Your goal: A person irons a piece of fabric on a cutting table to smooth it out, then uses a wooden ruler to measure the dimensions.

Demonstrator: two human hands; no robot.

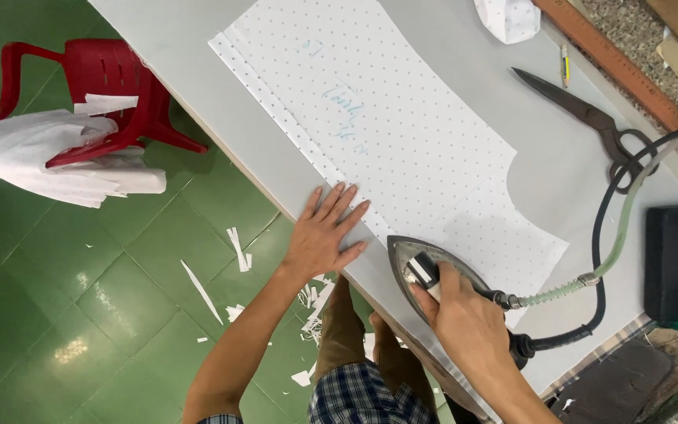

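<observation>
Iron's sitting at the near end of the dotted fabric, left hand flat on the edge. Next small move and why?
Probably slide the iron along the folded edge toward the left hand, moving that hand further up the strip first. The right hand grips the handle, the iron's tip points along the fabric, and most of the strip beyond the left hand lies ahead of the iron.

A grey steam iron (425, 275) is sitting sole-down on the near edge of a white dotted fabric panel (402, 133), which is lying flat across the grey worktop (559, 180).
</observation>
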